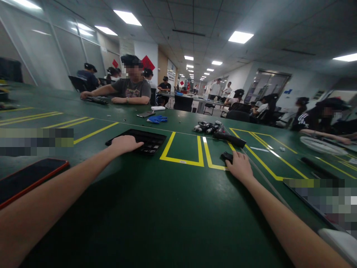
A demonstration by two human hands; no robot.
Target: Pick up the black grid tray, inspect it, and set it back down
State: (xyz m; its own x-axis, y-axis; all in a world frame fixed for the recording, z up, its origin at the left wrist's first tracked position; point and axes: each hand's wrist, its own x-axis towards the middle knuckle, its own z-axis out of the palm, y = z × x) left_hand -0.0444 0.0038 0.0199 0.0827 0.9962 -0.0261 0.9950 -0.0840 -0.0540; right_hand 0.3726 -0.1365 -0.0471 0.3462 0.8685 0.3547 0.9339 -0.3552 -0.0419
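Resting flat on the green table (pixel 167 208), both forearms reach forward. Landmark: the yellow box outline (pixel 182 150) taped on the table. Nearest, well left of it, one phone with a red case (pixel 28 180) lies face up by the left forearm. Left hand (pixel 125 144) sits palm down, fingers narrow together, on the near edge of one black parts tray (pixel 145 140), just left of the outline. Right hand (pixel 240 166) lies just right of the outline, fingers curled onto one small black part (pixel 227 156); whether it actually grips it, cannot tell. Beyond that part, one long black tool (pixel 230 139) lies across the yellow lines, right of the outline. Behind it, one cluster of small metal-and-black pieces (pixel 208 127); count unclear. Farther, up and left of the outline, one blue glove (pixel 157 119), one dark phone (pixel 145 114), one white block (pixel 158 108). Behind those, one person in a grey shirt (pixel 131 89) sits with both arms on the table. More seated people farther back; blurred.
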